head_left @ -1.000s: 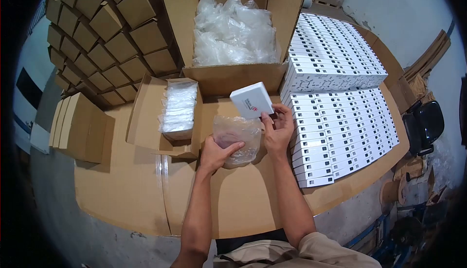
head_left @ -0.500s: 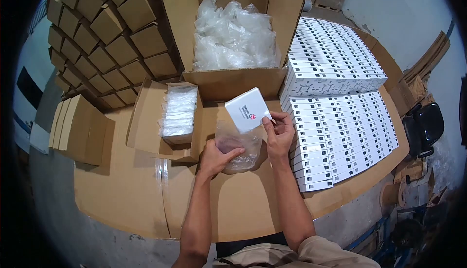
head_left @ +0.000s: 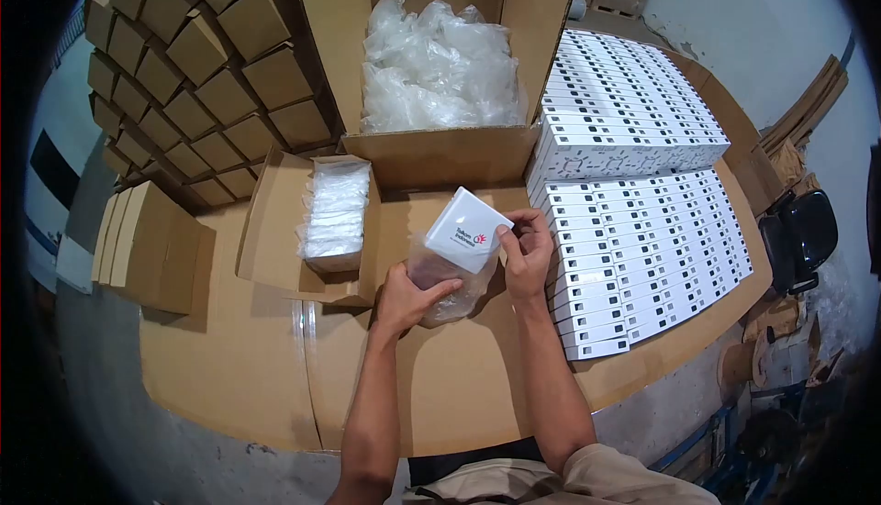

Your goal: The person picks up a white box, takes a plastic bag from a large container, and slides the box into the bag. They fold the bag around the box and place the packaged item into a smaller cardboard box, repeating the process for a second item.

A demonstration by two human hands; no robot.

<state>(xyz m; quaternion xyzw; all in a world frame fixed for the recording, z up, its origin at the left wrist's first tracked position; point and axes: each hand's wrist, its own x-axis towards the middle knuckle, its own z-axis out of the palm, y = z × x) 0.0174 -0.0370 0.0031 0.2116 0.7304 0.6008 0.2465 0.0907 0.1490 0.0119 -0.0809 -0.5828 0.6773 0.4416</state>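
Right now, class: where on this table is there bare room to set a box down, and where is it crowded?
Free: the table left of the left hand, below the small carton. Crowded: white boxes fill the right; the big carton blocks the far side.

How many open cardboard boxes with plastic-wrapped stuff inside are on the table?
2. The big open box at the back holds loose clear bags; the smaller open box, left of the hands, holds a row of bagged items. Others may be hidden out of view.

You're in a packing warehouse: around the big open carton of clear bags (head_left: 440, 55), folded brown boxes (head_left: 193, 74) stack to its left, rows of white retail boxes (head_left: 633, 193) lie to its right, on a cardboard-covered table (head_left: 239, 367).
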